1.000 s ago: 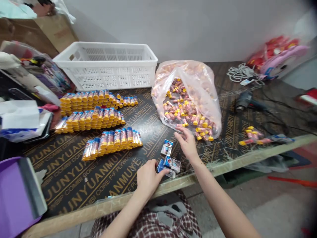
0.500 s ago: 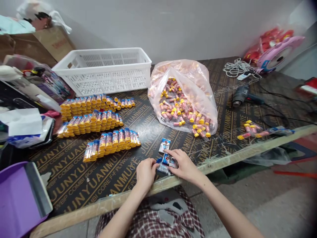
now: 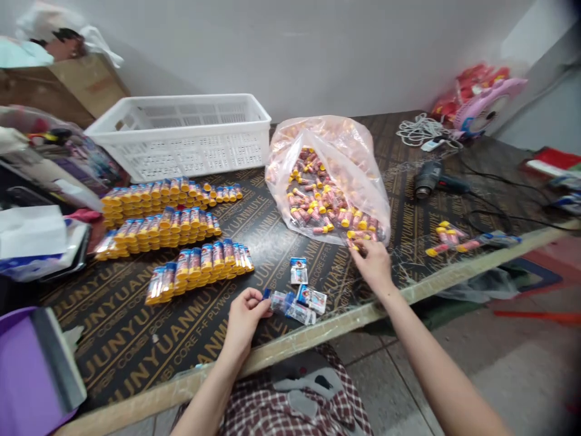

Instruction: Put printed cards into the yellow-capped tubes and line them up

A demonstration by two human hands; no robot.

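Note:
My left hand (image 3: 247, 318) pinches a clear plastic sleeve with a blue printed end (image 3: 278, 301) near the table's front edge. Beside it lie several flat printed sleeves: one upright white-and-blue sleeve (image 3: 298, 270), a darker blue one (image 3: 312, 298) and a mostly clear one (image 3: 300, 313). At the mouth of a translucent pink plastic bag (image 3: 376, 151), my right hand (image 3: 373, 266) has its fingertips closed around a small yellow-capped tube (image 3: 355, 243), partly hidden by them. Many more such tubes (image 3: 327, 197) with pink contents fill the bag and spill from its opening.
Stacked rows of sleeved tubes (image 3: 200, 266) stand at left, before a white plastic basket (image 3: 181, 145). To the right are a heat gun (image 3: 429, 178) with its cord, loose tubes (image 3: 447, 236) and a pink fan (image 3: 488, 109). A purple dustpan (image 3: 34, 363) is at front left.
My right hand has left the flat sleeves and moved up and right to the tubes at the bag's mouth. My left hand has drawn a sleeve slightly left of the others.

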